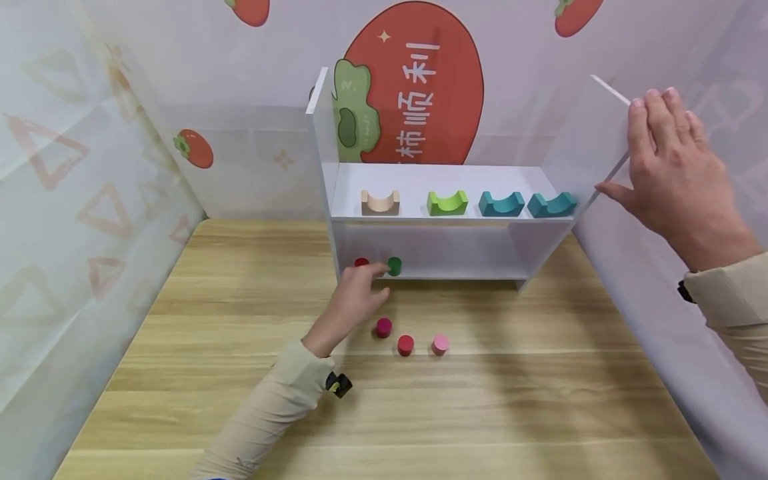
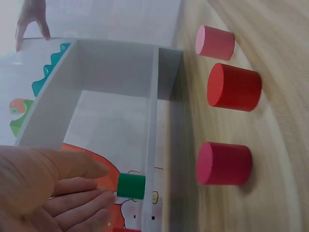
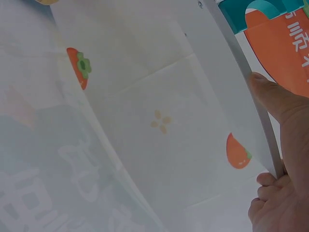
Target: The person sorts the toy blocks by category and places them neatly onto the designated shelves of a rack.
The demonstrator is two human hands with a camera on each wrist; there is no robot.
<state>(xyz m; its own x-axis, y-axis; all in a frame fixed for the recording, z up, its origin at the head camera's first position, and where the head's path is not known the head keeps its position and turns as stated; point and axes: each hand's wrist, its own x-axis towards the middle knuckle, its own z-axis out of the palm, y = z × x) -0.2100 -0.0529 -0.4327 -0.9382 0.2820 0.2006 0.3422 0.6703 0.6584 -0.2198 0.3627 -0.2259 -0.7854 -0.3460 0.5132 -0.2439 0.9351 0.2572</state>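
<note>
A white two-tier shelf (image 1: 444, 191) stands on the table. My left hand (image 1: 354, 303) reaches to its lower board, fingertips right beside a green cylinder (image 1: 394, 267); the thumb stands apart from the cylinder. Partly behind these fingers, a red cylinder (image 1: 361, 263) sits on the same board. In the left wrist view the green cylinder (image 2: 131, 186) shows just past the fingertips. My right hand (image 1: 684, 173) grips the edge of the shelf's right side panel (image 1: 591, 137). The right wrist view shows the thumb (image 3: 273, 94) on one side of that edge, fingers curled at the other.
On the upper board stand a beige (image 1: 381, 203), a lime green (image 1: 447, 203) and two teal notched blocks (image 1: 501, 205). In front of the shelf, a crimson (image 1: 384, 327), a red (image 1: 405, 345) and a pink cylinder (image 1: 441, 345) lie on the wooden table (image 1: 510, 413). Printed sheets hang around.
</note>
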